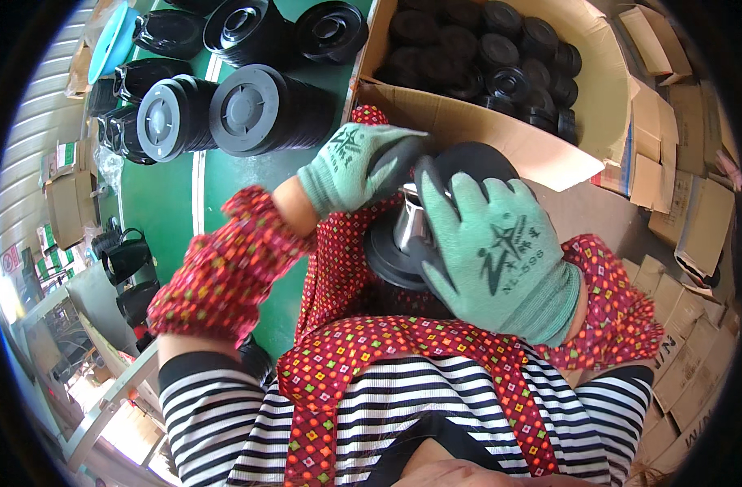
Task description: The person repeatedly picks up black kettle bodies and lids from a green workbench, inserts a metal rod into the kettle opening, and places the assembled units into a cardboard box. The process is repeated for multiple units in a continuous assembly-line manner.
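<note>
Both hands wear green gloves with dark grey fingertips. In front of my body a shiny metal cylinder (410, 221) stands up from a black round part (391, 258). My right hand (501, 252) curls over it from the right, with thumb and forefinger against the cylinder's side. My left hand (361, 164) is just beyond the cylinder to the left, its fingers and thumb brought together; whatever lies between them is hidden. Behind the right hand's fingers shows a black disc (478, 160), partly covered.
Stacks of black round lids (245, 112) and glossy black parts (169, 32) stand on the green table (241, 174). A blue bowl (113, 42) is at the far left. Beyond my hands, an open cardboard box (501, 138) holds many black round pieces. Flattened cartons (687, 349) lie at right.
</note>
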`<action>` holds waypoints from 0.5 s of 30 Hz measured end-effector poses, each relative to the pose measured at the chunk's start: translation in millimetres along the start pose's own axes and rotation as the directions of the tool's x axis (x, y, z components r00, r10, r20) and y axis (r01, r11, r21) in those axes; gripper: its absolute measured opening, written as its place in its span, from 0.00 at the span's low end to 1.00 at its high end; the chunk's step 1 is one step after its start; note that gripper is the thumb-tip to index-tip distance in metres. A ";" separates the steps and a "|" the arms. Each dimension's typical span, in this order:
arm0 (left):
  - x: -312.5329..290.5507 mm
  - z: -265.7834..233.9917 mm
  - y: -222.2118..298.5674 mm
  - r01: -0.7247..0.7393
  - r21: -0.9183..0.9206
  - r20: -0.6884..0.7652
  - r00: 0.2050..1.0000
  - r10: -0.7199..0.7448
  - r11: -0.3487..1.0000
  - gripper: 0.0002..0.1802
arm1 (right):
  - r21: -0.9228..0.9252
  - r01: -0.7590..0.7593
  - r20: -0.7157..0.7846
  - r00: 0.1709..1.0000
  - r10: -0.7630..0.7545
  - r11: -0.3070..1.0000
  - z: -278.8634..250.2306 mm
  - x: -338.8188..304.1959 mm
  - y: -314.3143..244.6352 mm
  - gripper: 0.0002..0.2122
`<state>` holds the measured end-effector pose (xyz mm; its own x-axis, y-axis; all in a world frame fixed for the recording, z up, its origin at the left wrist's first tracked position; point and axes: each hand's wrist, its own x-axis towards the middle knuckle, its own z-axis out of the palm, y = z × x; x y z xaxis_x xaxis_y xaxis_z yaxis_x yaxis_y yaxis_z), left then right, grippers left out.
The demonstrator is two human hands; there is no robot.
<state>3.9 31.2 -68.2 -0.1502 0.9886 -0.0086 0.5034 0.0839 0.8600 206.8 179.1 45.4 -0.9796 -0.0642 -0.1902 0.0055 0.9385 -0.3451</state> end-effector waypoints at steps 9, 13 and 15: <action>-8.4 -15.2 75.2 -0.101 0.551 -0.221 0.940 0.261 0.829 0.26 | 0.064 0.403 -0.238 0.895 -0.378 0.913 -25.8 6.5 45.8 0.16; -32.0 6.7 110.7 -0.007 0.423 -0.306 0.940 0.150 0.906 0.22 | 0.181 0.667 -0.312 0.736 -0.601 0.723 -4.7 62.6 92.1 0.10; -36.6 11.0 102.8 0.008 0.452 -0.318 0.936 0.153 0.892 0.19 | 0.622 0.459 -0.095 0.848 -0.521 0.634 2.5 96.4 108.9 0.12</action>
<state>70.5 5.0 15.0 -0.3341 0.8983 0.2853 0.8324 0.1393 0.5363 113.5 274.3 -12.8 -0.8530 -0.5111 0.1055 -0.3213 0.3551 -0.8779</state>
